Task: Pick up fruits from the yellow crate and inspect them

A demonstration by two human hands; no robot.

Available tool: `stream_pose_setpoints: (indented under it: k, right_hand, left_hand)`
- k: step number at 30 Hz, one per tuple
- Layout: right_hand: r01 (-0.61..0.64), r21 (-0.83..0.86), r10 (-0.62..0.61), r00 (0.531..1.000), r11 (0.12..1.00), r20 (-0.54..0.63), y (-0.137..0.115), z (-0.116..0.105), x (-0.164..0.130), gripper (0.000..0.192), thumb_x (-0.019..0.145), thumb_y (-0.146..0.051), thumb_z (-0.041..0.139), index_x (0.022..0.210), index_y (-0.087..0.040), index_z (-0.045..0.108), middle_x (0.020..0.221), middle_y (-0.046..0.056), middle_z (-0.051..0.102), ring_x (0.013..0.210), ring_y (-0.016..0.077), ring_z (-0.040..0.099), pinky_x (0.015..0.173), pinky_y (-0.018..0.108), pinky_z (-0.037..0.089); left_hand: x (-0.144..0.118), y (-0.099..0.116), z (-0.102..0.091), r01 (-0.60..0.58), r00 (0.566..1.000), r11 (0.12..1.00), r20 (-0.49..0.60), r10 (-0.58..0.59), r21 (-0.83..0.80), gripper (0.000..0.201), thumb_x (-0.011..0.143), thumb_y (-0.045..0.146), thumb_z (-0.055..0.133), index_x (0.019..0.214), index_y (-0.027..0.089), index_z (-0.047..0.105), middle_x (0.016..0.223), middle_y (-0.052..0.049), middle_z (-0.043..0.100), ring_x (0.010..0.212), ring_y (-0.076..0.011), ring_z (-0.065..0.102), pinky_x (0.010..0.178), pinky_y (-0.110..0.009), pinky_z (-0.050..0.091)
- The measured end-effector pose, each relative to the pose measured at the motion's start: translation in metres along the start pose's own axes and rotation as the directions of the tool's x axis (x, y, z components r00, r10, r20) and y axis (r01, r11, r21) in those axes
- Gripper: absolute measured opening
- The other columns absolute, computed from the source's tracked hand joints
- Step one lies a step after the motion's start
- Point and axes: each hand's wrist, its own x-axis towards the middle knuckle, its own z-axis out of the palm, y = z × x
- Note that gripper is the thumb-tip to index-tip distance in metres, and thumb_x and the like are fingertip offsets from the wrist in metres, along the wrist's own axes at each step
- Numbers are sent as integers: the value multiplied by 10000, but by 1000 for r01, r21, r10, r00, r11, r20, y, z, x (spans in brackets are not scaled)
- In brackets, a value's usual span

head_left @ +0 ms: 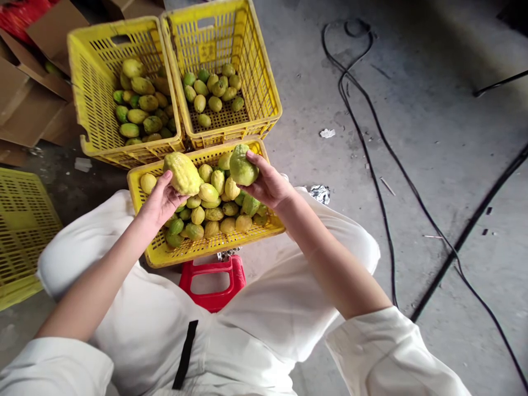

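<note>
My left hand (160, 202) is closed round a large, bumpy yellow citrus fruit (181, 172), held up over the near crate's left part. In my right hand (270, 184) is a greener bumpy citrus fruit (242, 166), gripped with the thumb on its upper right side. The two fruits are apart, at about the same height. Beneath them stands a shallow yellow plastic crate (154, 258) between my knees, filled with smaller yellow and green fruits (212, 213). My fingers are partly hidden behind both held fruits.
Two deeper yellow crates stand behind: the left one (93, 99) holds many fruits, the right one (264, 82) fewer. Another yellow crate (25, 220) is at far left, near cardboard boxes (37, 104). A red stool (212, 301) shows below me. Black cables (383, 132) cross the floor at right.
</note>
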Motion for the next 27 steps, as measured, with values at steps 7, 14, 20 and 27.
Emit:
stream_pose_setpoints:
  k: [7,14,20,27]
  right_hand:
    - [-63,9,63,998,998,0,-2,3,-6,214,878,-342,766,1037,-242,663,926,-1,753,893,189,754,794,319,677]
    - [-114,64,112,993,991,24,-10,5,-6,305,1028,-467,495,1086,-200,633,874,57,770,864,205,766,753,330,682]
    - [-102,124,95,993,987,65,-14,12,-8,226,1015,-298,460,1171,-212,598,1036,41,785,1107,225,762,949,446,659]
    - [-67,92,61,996,994,72,-8,8,-5,195,966,-315,579,1149,-249,597,1072,14,777,1140,227,755,927,416,675]
  left_hand:
    - [1,-1,-2,51,994,999,-95,-50,3,109,936,298,602,948,209,664,857,-68,720,913,-256,724,780,-356,648]
    - [-5,2,1,8,997,1000,-82,-7,9,75,888,255,578,945,209,593,830,-45,715,798,-208,691,726,-350,653]
    - [-6,5,2,-24,999,1000,-33,24,-12,43,823,262,530,826,235,564,957,-74,752,1039,-231,711,750,-311,658]
    - [-4,3,3,-53,997,998,-54,52,-28,125,953,269,537,928,238,655,1034,-49,751,1275,-232,650,897,-311,643]
